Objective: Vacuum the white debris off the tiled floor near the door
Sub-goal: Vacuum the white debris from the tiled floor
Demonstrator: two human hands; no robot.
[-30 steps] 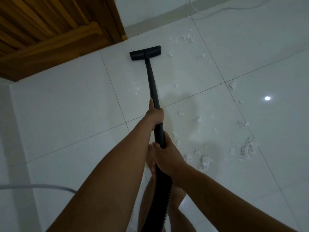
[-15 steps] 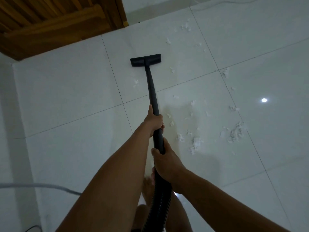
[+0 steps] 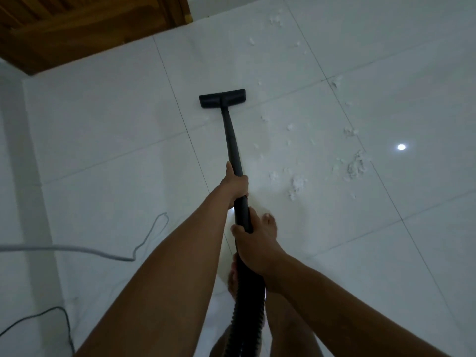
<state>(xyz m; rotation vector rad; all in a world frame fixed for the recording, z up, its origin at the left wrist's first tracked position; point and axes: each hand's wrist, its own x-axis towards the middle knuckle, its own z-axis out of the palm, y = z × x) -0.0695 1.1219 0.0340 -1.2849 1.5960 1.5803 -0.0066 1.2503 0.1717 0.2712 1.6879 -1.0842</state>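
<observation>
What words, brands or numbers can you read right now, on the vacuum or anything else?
None can be read.
The vacuum wand, floor head and hose show plain black with no visible marking; the dim picture could hide small print.
The wooden door and tiled floor carry no writing.

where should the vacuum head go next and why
Probably sweep the vacuum head right: it sits on bare tile, while most white debris lies right of the wand. The left hand and right hand grip the wand.
</observation>
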